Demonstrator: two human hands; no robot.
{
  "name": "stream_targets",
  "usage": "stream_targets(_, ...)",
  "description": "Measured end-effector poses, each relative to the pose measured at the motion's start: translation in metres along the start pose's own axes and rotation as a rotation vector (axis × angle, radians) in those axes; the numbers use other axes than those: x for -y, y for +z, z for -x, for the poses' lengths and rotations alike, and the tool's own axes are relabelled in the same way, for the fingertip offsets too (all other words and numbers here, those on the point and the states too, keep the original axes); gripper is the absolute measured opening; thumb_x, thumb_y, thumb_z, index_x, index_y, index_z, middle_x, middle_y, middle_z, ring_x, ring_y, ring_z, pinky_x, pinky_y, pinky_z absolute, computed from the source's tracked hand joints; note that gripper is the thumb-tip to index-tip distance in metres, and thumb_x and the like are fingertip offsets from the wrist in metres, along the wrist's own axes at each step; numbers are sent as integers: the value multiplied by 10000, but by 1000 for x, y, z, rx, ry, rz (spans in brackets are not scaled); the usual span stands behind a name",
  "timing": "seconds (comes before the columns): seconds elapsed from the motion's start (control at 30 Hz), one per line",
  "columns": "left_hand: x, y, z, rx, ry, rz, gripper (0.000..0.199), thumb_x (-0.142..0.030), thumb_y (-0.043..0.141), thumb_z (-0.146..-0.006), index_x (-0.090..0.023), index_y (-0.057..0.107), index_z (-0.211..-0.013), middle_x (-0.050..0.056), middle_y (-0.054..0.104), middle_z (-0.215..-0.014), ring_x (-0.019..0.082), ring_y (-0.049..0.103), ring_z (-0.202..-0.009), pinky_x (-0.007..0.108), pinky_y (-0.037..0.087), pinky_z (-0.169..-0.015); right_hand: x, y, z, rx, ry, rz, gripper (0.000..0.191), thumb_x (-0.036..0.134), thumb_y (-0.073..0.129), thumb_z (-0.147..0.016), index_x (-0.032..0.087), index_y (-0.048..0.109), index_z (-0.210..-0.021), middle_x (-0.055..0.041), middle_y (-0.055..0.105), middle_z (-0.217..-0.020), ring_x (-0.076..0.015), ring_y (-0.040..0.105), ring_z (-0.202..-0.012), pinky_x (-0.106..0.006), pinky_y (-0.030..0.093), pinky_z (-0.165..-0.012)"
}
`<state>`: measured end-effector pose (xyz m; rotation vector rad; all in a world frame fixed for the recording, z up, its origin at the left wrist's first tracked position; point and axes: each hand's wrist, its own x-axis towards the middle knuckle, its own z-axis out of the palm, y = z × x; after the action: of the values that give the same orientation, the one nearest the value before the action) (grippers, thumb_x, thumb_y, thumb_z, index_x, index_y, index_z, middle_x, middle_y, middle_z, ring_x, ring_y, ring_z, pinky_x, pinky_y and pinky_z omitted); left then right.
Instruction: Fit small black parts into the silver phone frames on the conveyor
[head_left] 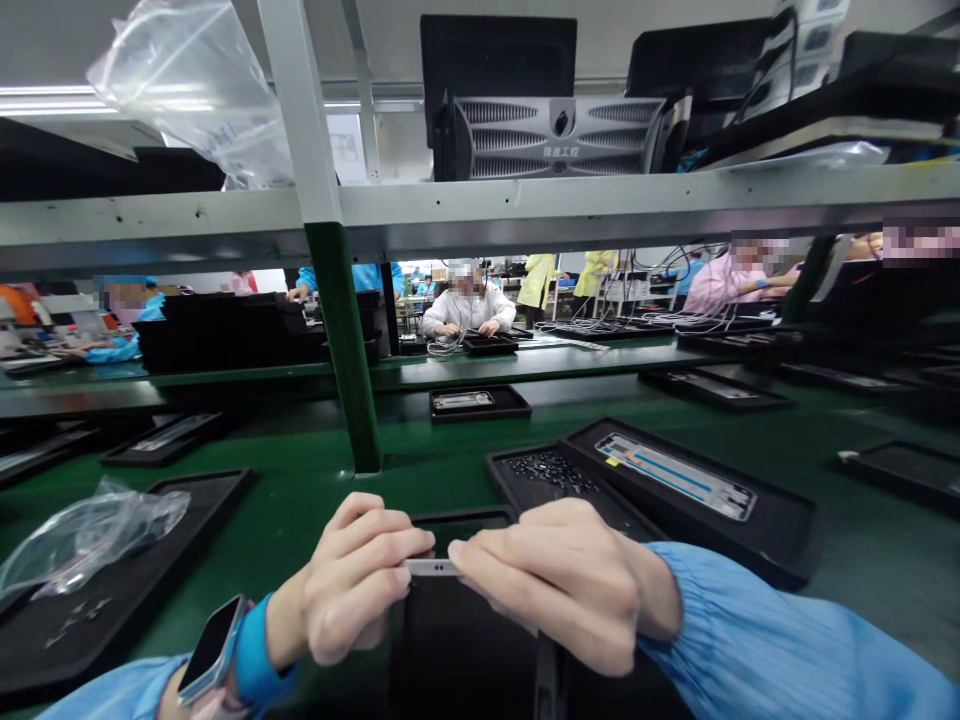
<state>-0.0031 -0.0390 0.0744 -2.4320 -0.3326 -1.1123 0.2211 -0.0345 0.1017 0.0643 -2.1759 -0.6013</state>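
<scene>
Between my two hands is a thin silver-edged part (433, 567), seen edge-on, with two small dark holes in its rim. It looks like a phone frame, but its broad face is hidden from view. My left hand (358, 580) pinches its left end with fingers and thumb. At the other end, my right hand (559, 575) grips it, fingers folded over and the tips close to the left thumb. Directly below lies a black tray (465, 650), partly covered by both hands.
To the right, a black tray (780, 540) bears a metal frame (675, 475) with blue strips, beside a tray of small dark parts (551, 470). At left, a plastic bag (97, 535) lies on another tray (112, 620). A green post (349, 350) rises ahead under a shelf (525, 205).
</scene>
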Motion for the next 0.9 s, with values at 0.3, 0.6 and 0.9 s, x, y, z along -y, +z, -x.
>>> stream_targets(0.3,-12,5,-11,-155,-241,298,119,-131,392,-867,-209,481,-881,35,624,-684,151,565,-583,271,438,-545,1,6,2,-33,396,-266,120,148,525,-804,136,612,-885,-32,643,-694,-89,563,-561,-183,414,-468)
stream_targets(0.6,-17,20,-26,71,-1286,684,222,-373,452,-840,-198,397,-715,-78,368,-497,78,322,-436,167,254,-410,-30,29,14,310,1299,-962,189,272,650,-682,89,682,-716,-18,613,-615,-92,510,-565,-185,399,-532)
stream_targets(0.9,-10,37,-13,253,-1390,887,227,-387,447,-822,-208,348,-722,-86,468,-472,90,469,-376,156,309,-362,-29,45,25,526,1093,-739,160,161,525,-714,98,655,-647,11,561,-481,-67,474,-457,-160,326,-448)
